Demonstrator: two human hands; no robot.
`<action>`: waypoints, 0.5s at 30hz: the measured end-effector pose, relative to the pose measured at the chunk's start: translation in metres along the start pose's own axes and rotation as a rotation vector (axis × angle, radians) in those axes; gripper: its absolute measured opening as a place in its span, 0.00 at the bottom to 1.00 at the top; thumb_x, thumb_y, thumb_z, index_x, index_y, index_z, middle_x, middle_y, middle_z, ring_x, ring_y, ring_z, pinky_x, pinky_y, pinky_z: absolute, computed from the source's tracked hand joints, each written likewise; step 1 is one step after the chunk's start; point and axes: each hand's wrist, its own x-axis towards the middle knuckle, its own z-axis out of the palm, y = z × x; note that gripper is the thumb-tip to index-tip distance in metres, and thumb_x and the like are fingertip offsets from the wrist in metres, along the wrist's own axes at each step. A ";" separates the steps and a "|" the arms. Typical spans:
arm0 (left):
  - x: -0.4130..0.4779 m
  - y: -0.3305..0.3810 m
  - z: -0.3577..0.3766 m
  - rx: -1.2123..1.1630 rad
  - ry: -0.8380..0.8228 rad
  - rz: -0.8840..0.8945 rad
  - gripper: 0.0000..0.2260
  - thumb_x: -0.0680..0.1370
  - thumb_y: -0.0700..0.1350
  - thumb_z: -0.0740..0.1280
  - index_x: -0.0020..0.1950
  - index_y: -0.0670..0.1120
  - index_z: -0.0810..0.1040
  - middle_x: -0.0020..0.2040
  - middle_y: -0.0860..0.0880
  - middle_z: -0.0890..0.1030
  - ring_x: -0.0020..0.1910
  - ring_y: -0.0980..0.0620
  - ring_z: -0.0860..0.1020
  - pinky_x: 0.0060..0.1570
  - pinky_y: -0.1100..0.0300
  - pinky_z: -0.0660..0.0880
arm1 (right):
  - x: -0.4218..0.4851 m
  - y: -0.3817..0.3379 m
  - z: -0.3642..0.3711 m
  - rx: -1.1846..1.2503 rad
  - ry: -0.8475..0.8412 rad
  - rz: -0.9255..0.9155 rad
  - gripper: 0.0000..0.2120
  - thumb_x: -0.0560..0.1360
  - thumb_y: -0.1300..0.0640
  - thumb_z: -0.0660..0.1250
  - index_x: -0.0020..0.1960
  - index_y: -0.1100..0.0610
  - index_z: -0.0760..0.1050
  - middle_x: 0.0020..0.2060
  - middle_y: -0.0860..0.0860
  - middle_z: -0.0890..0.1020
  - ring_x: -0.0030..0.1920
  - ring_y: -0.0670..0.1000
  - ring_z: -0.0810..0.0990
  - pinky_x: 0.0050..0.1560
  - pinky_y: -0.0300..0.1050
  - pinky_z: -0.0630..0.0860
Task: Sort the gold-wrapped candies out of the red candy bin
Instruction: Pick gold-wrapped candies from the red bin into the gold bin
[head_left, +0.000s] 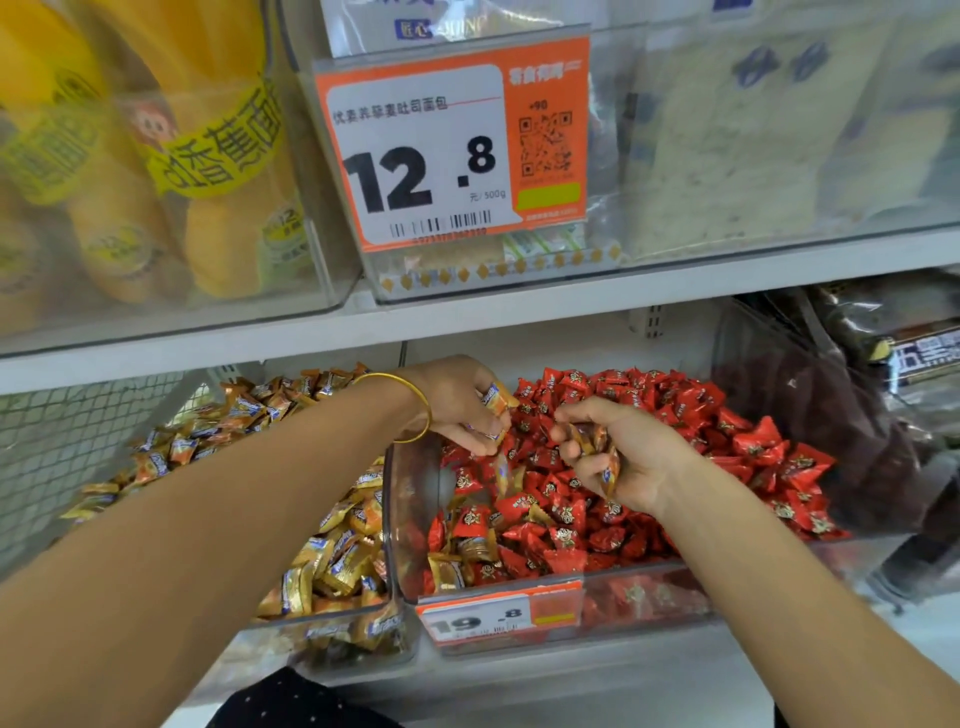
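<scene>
Both grips hold gold-wrapped candies (500, 400) over the clear plastic bin (410, 499) of red-wrapped candies (727, 415).
Several sit pinched in the left grip (457, 405), a few in the curled right grip (618, 457); more lie among the reds.

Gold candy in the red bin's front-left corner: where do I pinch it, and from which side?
Probably pinch the gold candy across its exposed upper edge, coming straight down from above. The red bin has clear front and left walls that block a low approach. Red candies crowd the candy's right side, so only its top looks free.
</scene>
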 end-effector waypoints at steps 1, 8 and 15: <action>-0.001 0.000 0.000 -0.028 -0.003 0.006 0.06 0.74 0.30 0.67 0.42 0.40 0.77 0.40 0.46 0.80 0.38 0.50 0.82 0.40 0.62 0.81 | 0.000 0.001 0.001 -0.023 0.010 -0.011 0.05 0.75 0.64 0.63 0.40 0.63 0.73 0.30 0.55 0.75 0.23 0.46 0.70 0.15 0.32 0.60; -0.013 0.007 0.008 -0.115 -0.056 0.129 0.10 0.75 0.34 0.68 0.52 0.43 0.70 0.46 0.42 0.80 0.39 0.51 0.83 0.35 0.65 0.79 | 0.000 0.004 0.005 -0.057 -0.015 0.110 0.16 0.80 0.49 0.60 0.50 0.63 0.75 0.36 0.60 0.79 0.23 0.48 0.72 0.15 0.31 0.62; -0.016 0.016 0.025 0.128 0.047 0.238 0.18 0.71 0.36 0.72 0.56 0.43 0.69 0.36 0.50 0.74 0.29 0.57 0.72 0.26 0.70 0.67 | 0.001 0.002 0.001 0.107 -0.190 0.281 0.34 0.69 0.32 0.63 0.50 0.64 0.78 0.44 0.59 0.81 0.28 0.49 0.75 0.15 0.32 0.64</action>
